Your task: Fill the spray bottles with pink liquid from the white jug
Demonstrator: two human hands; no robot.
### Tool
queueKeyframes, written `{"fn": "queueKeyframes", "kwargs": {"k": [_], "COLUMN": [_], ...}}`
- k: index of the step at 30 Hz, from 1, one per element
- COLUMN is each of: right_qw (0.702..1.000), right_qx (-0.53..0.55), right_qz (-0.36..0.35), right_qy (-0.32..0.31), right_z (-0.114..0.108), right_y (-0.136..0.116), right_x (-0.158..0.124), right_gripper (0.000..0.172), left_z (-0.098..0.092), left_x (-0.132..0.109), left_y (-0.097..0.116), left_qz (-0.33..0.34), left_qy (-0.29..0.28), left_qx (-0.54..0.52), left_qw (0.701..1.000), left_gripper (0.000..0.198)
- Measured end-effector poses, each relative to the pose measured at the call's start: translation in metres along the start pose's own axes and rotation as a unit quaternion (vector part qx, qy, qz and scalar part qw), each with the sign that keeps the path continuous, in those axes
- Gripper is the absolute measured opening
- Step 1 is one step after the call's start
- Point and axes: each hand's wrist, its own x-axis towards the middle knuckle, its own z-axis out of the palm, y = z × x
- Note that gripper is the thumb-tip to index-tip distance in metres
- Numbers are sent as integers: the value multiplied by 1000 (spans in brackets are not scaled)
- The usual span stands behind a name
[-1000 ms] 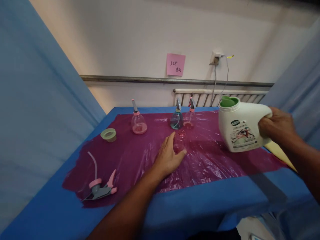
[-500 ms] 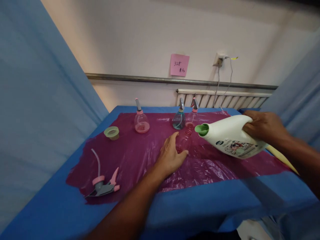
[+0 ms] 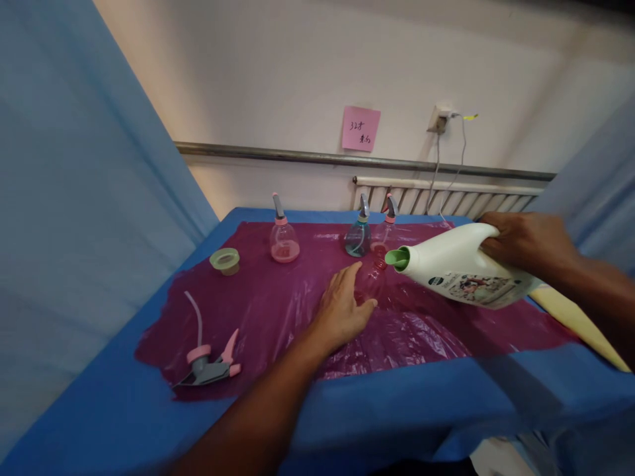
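My right hand [image 3: 526,241] grips the handle of a white detergent jug [image 3: 461,268], tipped well over to the left. Its green pouring spout [image 3: 397,259] is beside and slightly above the neck of a clear spray bottle [image 3: 371,279] without a head. Thumb and fingers of my left hand [image 3: 344,301] curve around that bottle's body, which is leaning. Whether liquid is flowing I cannot make out. On the left lies a loose grey and pink trigger sprayer head [image 3: 208,367] with its tube bent up.
Behind stand a pink-topped spray bottle [image 3: 284,241] with pink liquid, a blue spray bottle [image 3: 358,237] and another pink-topped spray bottle [image 3: 387,231]. A small lidded green tub [image 3: 225,260] sits left. Purple plastic sheeting [image 3: 278,311] covers the blue table [image 3: 357,403]. A yellow cloth-like item [image 3: 578,324] lies right.
The jug has tilted slightly further, its base rising a little, with the spout staying close to the bottle's neck. My left hand keeps its place around the bottle. The whole view has shifted slightly.
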Motion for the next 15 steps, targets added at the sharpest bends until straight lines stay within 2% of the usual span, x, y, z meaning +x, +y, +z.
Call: {"fn": "queueKeyframes", "kwargs": {"k": [7,11,15], "right_qw": [999,996,995], "right_qx": [-51,-63,-69], "right_qz": [-13,-50,-61], "right_qy": [5,38,44], "right_z": [-14,-13,-13], "right_y": [1,5,7], "right_x": [3,5,7], "right_gripper": [31,29,28], "left_z": [0,1,1], "left_x": [0,0,0], "left_y": [1,1,-1], "left_qz": [6,8,13], "left_qy": [-12,-15,-15], "left_qx": [16,23,22], "left_qw": [1000,1000,1000], "left_gripper": [84,85,86]}}
